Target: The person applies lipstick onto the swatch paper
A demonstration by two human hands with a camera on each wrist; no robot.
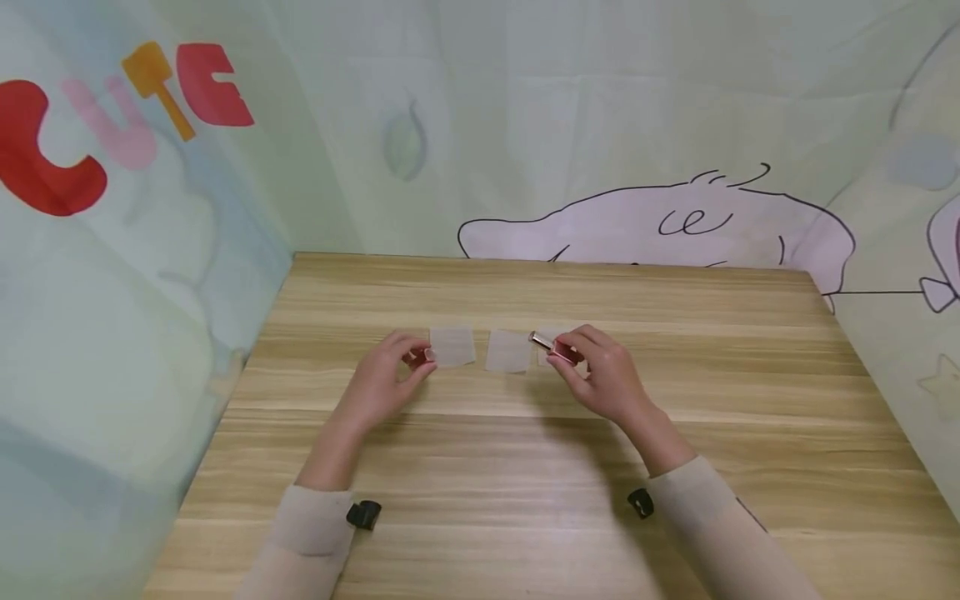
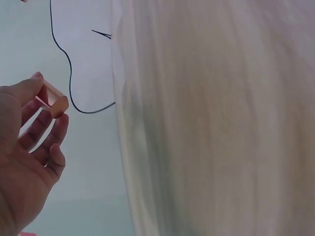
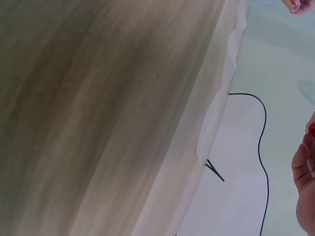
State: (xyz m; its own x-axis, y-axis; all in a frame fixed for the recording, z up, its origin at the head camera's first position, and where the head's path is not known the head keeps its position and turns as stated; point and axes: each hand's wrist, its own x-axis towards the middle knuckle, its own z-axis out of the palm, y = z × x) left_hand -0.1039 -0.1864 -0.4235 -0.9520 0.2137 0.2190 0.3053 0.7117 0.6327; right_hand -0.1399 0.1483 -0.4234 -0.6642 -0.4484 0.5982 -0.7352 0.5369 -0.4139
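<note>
My left hand (image 1: 382, 375) pinches a small pinkish-gold lipstick cap (image 2: 59, 106) between thumb and fingertips. In the left wrist view the cap is angular, with one flat end facing the camera. My right hand (image 1: 609, 375) grips a lipstick tube (image 1: 564, 352) by its reddish base, and its shiny metal inner sleeve (image 1: 540, 340) points up and left. Both hands are over the table, apart from each other. Only part of the right hand shows at the right wrist view's edge, with a red round end (image 3: 312, 129) at its fingers.
Three pale, thin squares lie in a row on the wooden table (image 1: 480, 483): a left square (image 1: 453, 346), a middle square (image 1: 508, 351) and a right square (image 1: 555, 331) partly hidden by the right hand. A printed cloth backdrop (image 1: 540, 125) rises behind the table's far edge.
</note>
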